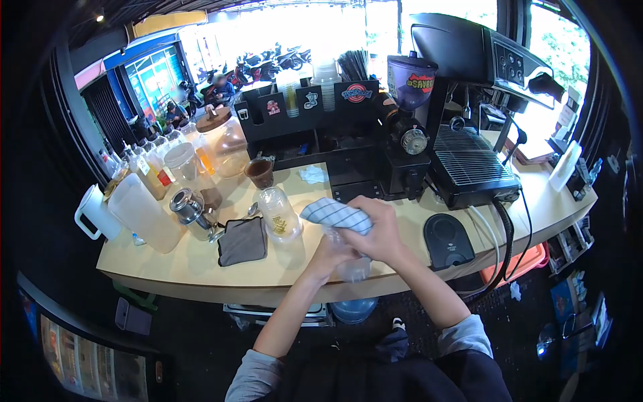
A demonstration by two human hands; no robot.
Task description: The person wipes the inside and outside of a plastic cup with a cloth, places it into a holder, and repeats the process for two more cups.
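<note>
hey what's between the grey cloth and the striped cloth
In the head view, a clear cup is between the grey cloth and the striped cloth.

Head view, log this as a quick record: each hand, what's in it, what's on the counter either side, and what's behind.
left hand: wrapped around a clear container
right hand: gripping a striped cloth above the left hand
counter, picture left of hands: clear cup with yellow print, folded grey cloth
counter, picture right of hands: black pad, espresso machine
behind: coffee grinder, black organizer
unclear: container's exact shape, partly hidden by the hands
</note>
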